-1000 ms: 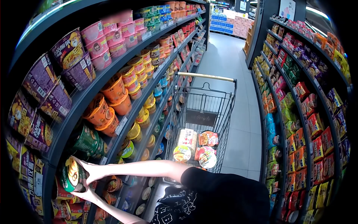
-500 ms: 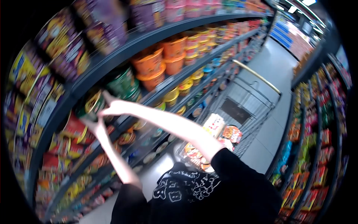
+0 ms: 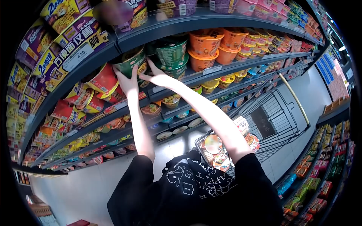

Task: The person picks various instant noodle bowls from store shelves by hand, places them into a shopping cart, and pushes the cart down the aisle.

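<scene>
From my end I see the left forearm point to twelve o'clock and the right one between ten and eleven. The left hand [image 3: 128, 82] cups the left side of a green tub [image 3: 129, 63], thumb along its front; the right hand [image 3: 155, 77] curls at its right side, so both grip it at the shelf edge [image 3: 158, 89]. I cannot tell whether it bears weight there. Stacked green tubs [image 3: 172, 53] stand just at its three o'clock, red tubs [image 3: 105, 81] at eight. Toward three, I see the cart [image 3: 295, 100] carrying bowls [image 3: 213, 144] with round lids and a white pack [image 3: 241, 125]
</scene>
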`<state>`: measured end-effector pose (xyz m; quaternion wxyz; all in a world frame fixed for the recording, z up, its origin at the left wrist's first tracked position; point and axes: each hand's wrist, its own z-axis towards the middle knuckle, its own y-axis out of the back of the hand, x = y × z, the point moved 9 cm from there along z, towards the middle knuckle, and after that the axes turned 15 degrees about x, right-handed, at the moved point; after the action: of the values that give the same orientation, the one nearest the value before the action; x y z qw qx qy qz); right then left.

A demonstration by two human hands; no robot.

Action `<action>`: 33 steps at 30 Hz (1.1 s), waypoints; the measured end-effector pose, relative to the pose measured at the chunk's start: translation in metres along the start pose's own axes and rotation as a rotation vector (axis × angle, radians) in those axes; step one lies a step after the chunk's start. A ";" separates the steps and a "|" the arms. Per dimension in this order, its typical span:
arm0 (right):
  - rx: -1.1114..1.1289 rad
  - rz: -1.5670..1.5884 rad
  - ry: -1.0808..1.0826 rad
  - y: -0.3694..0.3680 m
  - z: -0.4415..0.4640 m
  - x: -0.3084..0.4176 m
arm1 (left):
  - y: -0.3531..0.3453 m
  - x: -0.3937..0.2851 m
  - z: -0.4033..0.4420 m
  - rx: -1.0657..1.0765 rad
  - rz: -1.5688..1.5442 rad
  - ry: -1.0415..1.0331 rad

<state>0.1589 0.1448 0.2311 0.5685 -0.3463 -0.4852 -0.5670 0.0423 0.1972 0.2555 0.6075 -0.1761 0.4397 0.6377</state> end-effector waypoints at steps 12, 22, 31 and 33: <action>-0.063 -0.008 -0.035 -0.004 -0.006 -0.016 | -0.004 -0.005 -0.009 -0.105 0.077 0.092; -0.086 0.503 -0.003 -0.014 -0.018 -0.018 | -0.016 -0.008 -0.041 -0.077 -0.184 0.019; -0.097 0.638 0.078 -0.040 -0.041 0.003 | -0.012 -0.012 -0.053 -0.048 -0.231 -0.020; -0.090 0.583 0.033 -0.043 -0.039 -0.004 | -0.009 -0.016 -0.052 -0.077 -0.004 0.046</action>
<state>0.1233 0.1038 0.2091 0.6993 -0.4866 -0.3304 -0.4062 0.0375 0.1461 0.2362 0.5911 -0.2150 0.4283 0.6488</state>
